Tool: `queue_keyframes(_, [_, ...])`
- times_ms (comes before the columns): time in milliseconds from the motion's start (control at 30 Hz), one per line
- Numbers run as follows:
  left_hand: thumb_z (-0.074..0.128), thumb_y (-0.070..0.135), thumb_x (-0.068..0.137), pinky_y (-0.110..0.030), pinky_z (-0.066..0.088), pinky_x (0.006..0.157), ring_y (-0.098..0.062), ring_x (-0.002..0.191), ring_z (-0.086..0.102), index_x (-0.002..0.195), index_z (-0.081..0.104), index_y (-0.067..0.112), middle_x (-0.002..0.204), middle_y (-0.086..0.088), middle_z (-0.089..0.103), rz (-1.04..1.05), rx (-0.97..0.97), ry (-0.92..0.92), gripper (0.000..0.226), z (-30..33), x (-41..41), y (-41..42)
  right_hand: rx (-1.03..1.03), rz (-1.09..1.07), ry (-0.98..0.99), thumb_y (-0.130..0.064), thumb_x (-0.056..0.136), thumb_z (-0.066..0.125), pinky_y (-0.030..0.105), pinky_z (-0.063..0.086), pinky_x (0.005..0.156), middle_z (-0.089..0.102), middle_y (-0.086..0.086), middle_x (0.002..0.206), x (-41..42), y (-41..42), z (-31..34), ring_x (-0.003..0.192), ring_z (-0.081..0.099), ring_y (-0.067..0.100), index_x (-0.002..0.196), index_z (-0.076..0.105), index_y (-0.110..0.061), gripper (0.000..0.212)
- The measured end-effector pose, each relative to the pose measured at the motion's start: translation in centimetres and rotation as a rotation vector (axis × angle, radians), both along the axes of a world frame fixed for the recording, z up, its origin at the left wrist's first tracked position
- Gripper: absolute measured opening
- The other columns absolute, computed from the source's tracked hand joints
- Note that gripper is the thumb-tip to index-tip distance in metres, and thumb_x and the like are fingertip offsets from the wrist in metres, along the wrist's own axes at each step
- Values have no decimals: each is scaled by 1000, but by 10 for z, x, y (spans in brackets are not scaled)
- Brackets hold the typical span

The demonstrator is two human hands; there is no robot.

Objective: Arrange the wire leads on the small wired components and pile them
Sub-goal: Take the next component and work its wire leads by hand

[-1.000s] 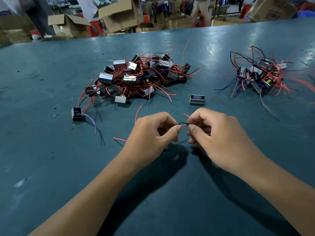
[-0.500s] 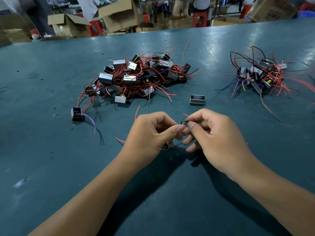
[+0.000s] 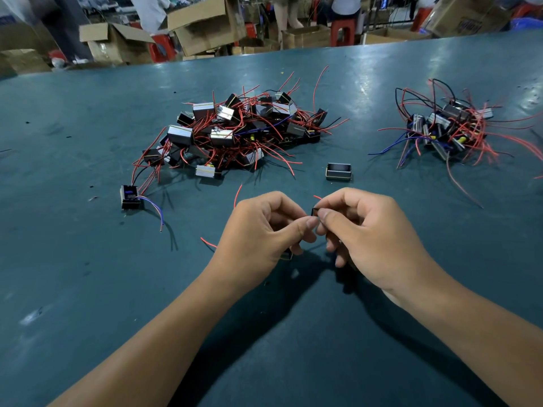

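My left hand [image 3: 261, 230] and my right hand [image 3: 370, 233] meet fingertip to fingertip over the green table [image 3: 88, 274]. Together they pinch a thin black wire lead [image 3: 313, 210] of a small component. That component [image 3: 286, 255] is mostly hidden under my left fingers; only a corner shows. Red leads [image 3: 238, 195] stick out behind my left hand. A large heap of small wired components [image 3: 235, 130] lies beyond my hands. A smaller pile of components [image 3: 446, 127] lies at the right.
A lone black component [image 3: 129, 196] with blue and red leads lies at the left. A small metal frame [image 3: 338, 171] lies between the heaps. Cardboard boxes [image 3: 202, 24], red stools and standing people are beyond the table's far edge.
My fingertips have drawn closer together on the black lead, and the component has sunk lower under my left hand. The heaps have not moved.
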State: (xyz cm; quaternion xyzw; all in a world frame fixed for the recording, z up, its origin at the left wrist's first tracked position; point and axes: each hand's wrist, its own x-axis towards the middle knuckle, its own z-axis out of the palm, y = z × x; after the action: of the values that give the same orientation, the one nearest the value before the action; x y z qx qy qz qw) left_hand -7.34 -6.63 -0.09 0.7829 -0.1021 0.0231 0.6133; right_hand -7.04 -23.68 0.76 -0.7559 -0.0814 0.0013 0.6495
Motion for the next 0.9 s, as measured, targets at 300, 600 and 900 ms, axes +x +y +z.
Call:
queue_keyframes(300, [77, 19, 86, -33, 54, 55, -15, 53, 64, 84, 60, 14, 73, -6, 76, -20, -21, 21, 18, -1, 0, -1, 35, -11, 47, -10, 90, 65, 22, 37, 37, 63, -3, 57, 1, 0, 2, 47, 51, 10, 78, 71, -16, 15])
queue_keyframes(600, [78, 20, 84, -26, 51, 48, -14, 49, 59, 82, 58, 15, 67, -5, 73, -28, -11, 26, 21, -2, 0, -3, 56, 10, 101, -9, 88, 67, 22, 32, 34, 55, -3, 51, 1, -2, 6, 42, 42, 10, 75, 70, -13, 13])
queue_keyframes(900, [74, 11, 90, -39, 58, 61, -20, 60, 68, 94, 58, 9, 70, -8, 73, -95, 14, 30, 17, 6, -4, 4, -31, 55, 6, -10, 92, 64, 27, 29, 45, 50, -9, 49, 0, -2, 3, 51, 37, 16, 77, 67, -15, 16])
